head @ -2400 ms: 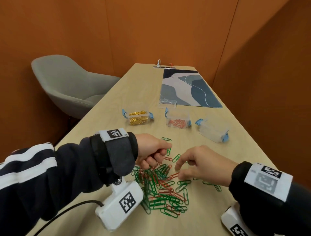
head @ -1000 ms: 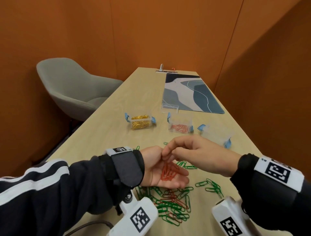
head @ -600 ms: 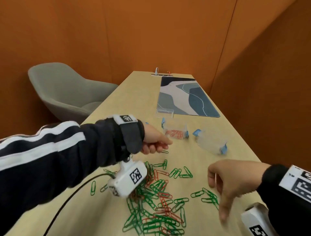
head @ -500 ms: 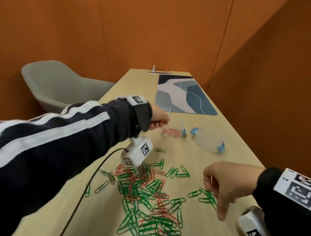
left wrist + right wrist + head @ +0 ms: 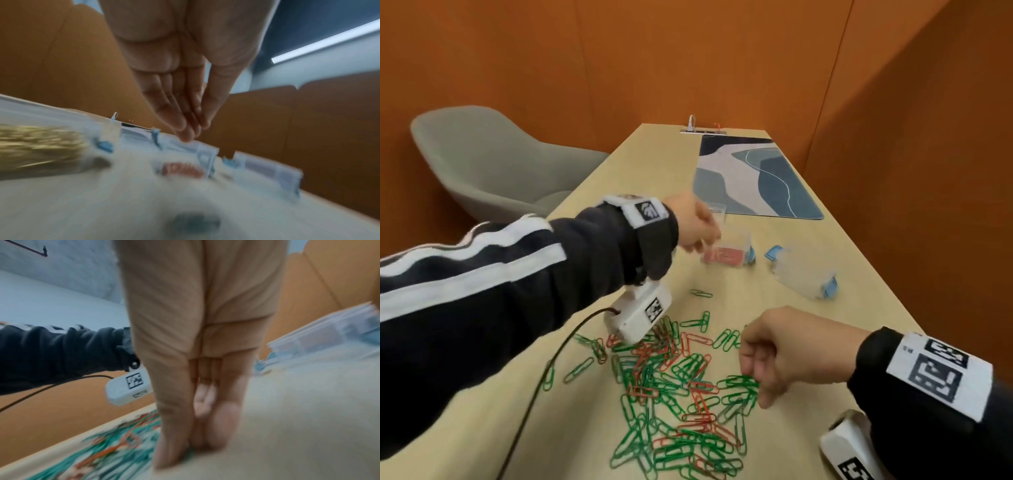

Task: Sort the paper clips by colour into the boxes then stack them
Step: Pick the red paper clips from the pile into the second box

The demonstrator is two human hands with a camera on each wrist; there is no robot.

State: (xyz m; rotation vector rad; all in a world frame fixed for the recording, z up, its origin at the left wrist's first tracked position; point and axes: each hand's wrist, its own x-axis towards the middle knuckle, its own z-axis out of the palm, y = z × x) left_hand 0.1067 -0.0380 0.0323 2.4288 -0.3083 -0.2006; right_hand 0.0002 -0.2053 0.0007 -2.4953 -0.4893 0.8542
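Note:
A loose pile of green and red paper clips [image 5: 671,387] lies on the wooden table [image 5: 876,301] in front of me. My left hand [image 5: 698,226] hangs over the clear box of red clips [image 5: 727,255]. In the left wrist view its fingers [image 5: 185,126] point down, fairly straight and together, above that red box [image 5: 180,168], and I see no clip in the palm. My right hand [image 5: 756,387] reaches down to the right edge of the pile, fingers [image 5: 174,443] pointing at the table; the blur hides any clip under them. An empty clear box [image 5: 804,274] stands to the right.
The box of gold clips [image 5: 41,146] stands left of the red one, hidden behind my left arm in the head view. A patterned mat [image 5: 753,178] covers the far right of the table. A grey chair [image 5: 482,164] stands at the left. One green clip [image 5: 702,293] lies apart.
My left hand, which had red clips in its palm, has moved forward from the pile to above the red box. My right hand has dropped back down to the pile's right edge.

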